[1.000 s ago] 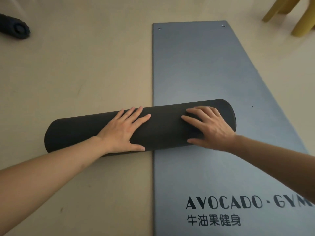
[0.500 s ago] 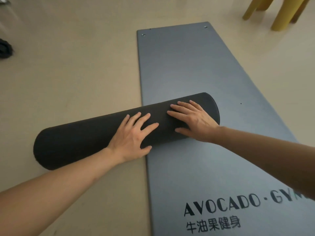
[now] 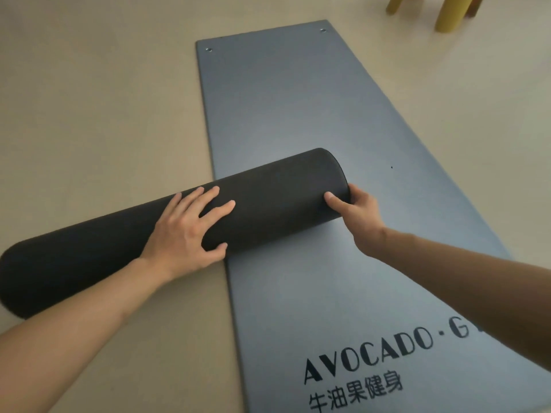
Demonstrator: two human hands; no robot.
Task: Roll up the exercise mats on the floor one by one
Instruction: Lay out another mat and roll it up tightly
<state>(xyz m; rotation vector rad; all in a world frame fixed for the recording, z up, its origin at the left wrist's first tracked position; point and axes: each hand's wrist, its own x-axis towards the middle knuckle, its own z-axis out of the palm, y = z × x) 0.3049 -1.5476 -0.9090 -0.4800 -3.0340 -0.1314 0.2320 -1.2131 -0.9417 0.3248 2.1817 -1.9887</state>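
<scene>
Black and tightly wound, the rolled mat [image 3: 268, 204] lies slantwise on the beige floor [image 3: 89, 99]. Its right end rests on top of the grey-blue mat [image 3: 298, 99], and its left end reaches the picture's left edge. The grey-blue mat lies flat and unrolled, with two small eyelets [image 3: 208, 49] at its far corners and dark lettering [image 3: 372, 353] reading "AVOCADO" near its close end.

The left hand [image 3: 187, 234] presses flat on the middle of the roll, fingers straight and spread, thumb against the near side. The right hand [image 3: 357, 213] grips the roll's right end, thumb on top, the other fingers hidden behind the end face. Yellow furniture legs [image 3: 450, 16] stand on the floor at the top right.
</scene>
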